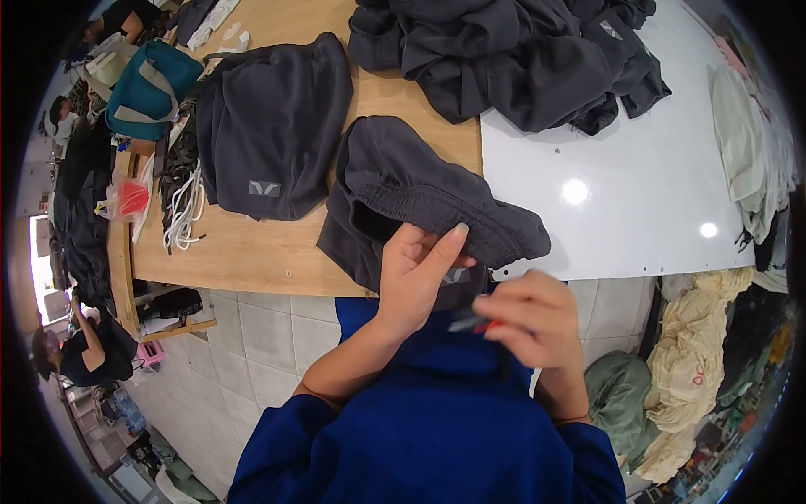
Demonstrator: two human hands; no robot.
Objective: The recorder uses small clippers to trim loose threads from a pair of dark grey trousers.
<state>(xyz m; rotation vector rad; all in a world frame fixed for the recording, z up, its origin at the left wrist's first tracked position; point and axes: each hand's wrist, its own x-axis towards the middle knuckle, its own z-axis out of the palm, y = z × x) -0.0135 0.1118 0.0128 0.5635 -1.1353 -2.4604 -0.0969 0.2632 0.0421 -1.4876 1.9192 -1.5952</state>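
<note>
A dark grey garment (420, 168) with a gathered elastic waistband lies at the table's front edge, partly over it. My left hand (411, 273) pinches the waistband between thumb and fingers. Part of a small light patch shows on the cloth behind that hand. To its right, apart from the cloth, my right hand (537, 319) is closed around small red-handled snips (484, 325). Their metal tip points left and is smeared by motion, so I cannot tell whether the blades are apart.
Another dark grey garment (269, 126) lies flat at the left, and a heap of grey garments (512, 59) sits at the back. White cords (185, 210) and a teal bag (151, 88) are further left. Cream cloth (693, 361) hangs below the white board (621, 210). Other people work at far left.
</note>
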